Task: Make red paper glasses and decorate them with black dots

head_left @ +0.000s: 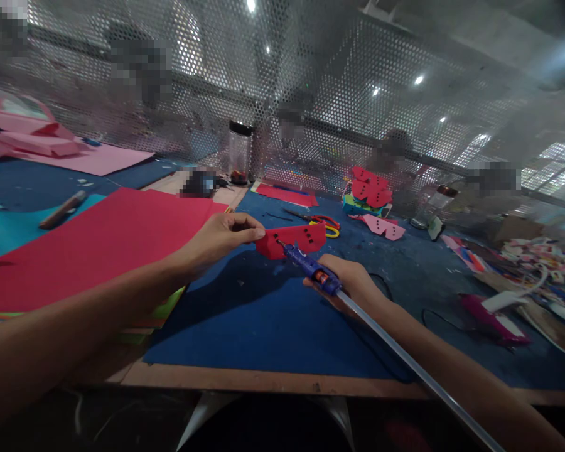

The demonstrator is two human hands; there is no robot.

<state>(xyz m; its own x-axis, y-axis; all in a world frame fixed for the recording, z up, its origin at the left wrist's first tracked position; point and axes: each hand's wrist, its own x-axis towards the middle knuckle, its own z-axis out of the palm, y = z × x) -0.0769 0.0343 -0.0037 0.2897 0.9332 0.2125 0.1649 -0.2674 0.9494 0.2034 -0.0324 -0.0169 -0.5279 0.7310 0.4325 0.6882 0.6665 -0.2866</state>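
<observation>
1. There is one view only, from a camera on the person's head, above the near edge of the table (pixel 273 380).
2. It faces forward and down, along both forearms.
3. The picture middle falls on the red cutout (pixel 294 238) and the glue gun (pixel 311 269), held by the left hand (pixel 221 242) and the right hand (pixel 353 282), near the camera.
4. The view ends at the perforated metal screen (pixel 311 94) behind the table.

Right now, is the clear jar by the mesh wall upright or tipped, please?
Upright: the jar stands on its base, black lid on top.
</observation>
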